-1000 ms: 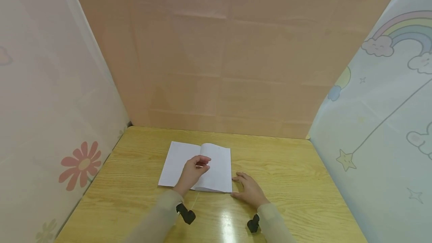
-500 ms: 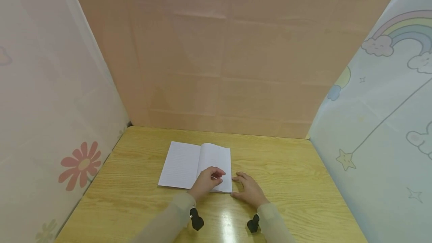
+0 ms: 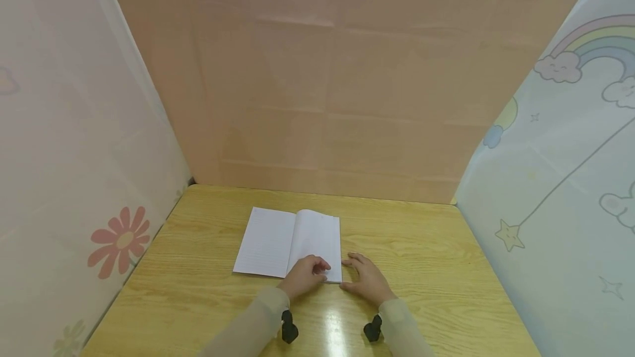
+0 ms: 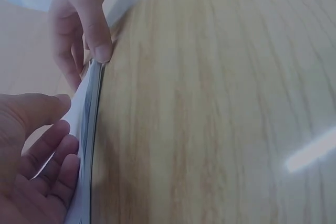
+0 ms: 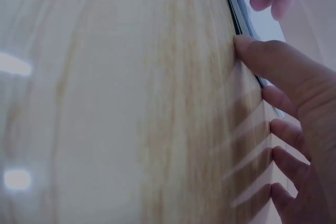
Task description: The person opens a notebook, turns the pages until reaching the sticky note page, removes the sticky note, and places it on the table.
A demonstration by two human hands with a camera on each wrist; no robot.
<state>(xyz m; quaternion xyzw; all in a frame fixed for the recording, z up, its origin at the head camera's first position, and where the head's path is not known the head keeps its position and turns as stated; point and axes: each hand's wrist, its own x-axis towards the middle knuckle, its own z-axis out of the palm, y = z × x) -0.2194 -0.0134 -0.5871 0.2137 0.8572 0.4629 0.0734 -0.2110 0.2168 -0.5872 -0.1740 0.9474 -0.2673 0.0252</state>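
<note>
The table point(image 3: 421, 274) has a sheen, so the whole book point(image 3: 265, 241), spread flat on it, could skid or skew if anything shoves its edge rather than steadies it. Likeliest culprit: the right hand point(image 3: 367, 280), unclenched, its thumb at the book's near right corner and its fingers along the right edge, bracing rather than grasping, I'd judge. The book lies just left of that hand and beneath the left hand point(image 3: 305, 275), which is over the near part of its right half, fingers loosely curled, thumb apart, pinching nothing I can make out. Smallest worry: the top leaf point(image 3: 316, 230); its outer edge seems short of the book's right edge, and a careless sideways drag could crease it.
</note>
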